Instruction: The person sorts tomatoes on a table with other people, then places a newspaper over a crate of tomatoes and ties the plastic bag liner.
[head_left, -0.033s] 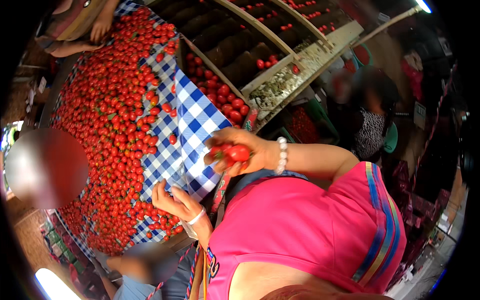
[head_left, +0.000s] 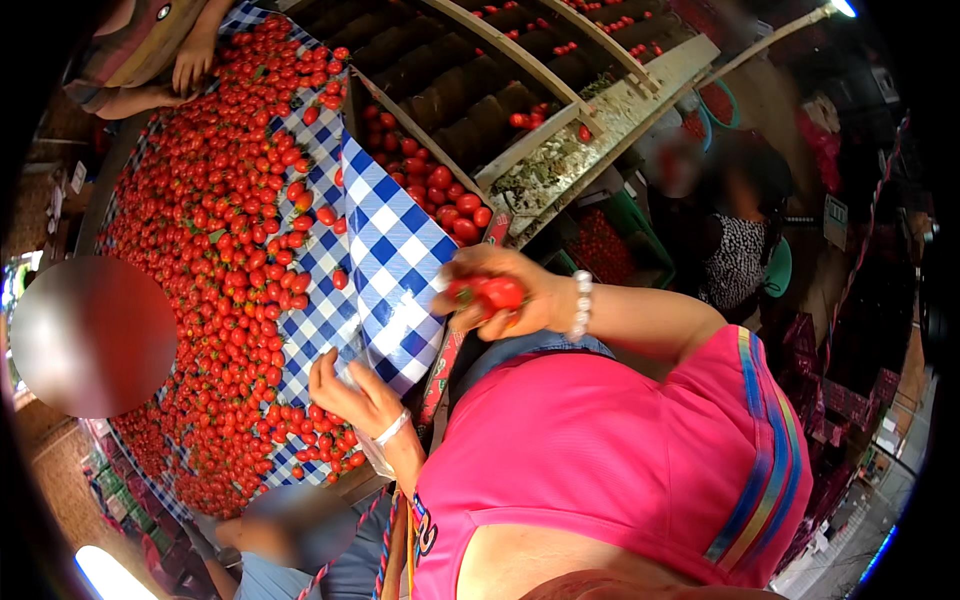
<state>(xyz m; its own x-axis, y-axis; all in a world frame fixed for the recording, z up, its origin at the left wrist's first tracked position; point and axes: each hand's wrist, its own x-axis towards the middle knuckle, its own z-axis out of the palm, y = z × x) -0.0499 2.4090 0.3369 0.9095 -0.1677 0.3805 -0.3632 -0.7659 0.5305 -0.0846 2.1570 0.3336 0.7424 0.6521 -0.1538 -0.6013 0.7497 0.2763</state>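
My right hand (head_left: 515, 290) is closed round a few red cherry tomatoes (head_left: 498, 292), held above the table's near edge. Motion blurs it a little, and its fingers hide part of the fruit. Nothing shows in my left hand (head_left: 362, 400), whose fingers are loosely apart over a blue-and-white checked cloth (head_left: 395, 245). Beside that hand lies the edge of a broad spread of loose cherry tomatoes (head_left: 225, 260), which covers the left part of the cloth.
Larger red tomatoes fill a wooden trough (head_left: 425, 185) beyond the cloth. Behind it runs a roller sorting rack (head_left: 455, 95) with scattered tomatoes and a wooden beam (head_left: 610, 120). Another person's hand (head_left: 193, 65) rests at the far left. A green crate (head_left: 650, 240) and other people are nearby.
My right hand has moved slightly to the right, away from the cloth, with the cherry tomatoes still in it. My left hand has hardly moved.
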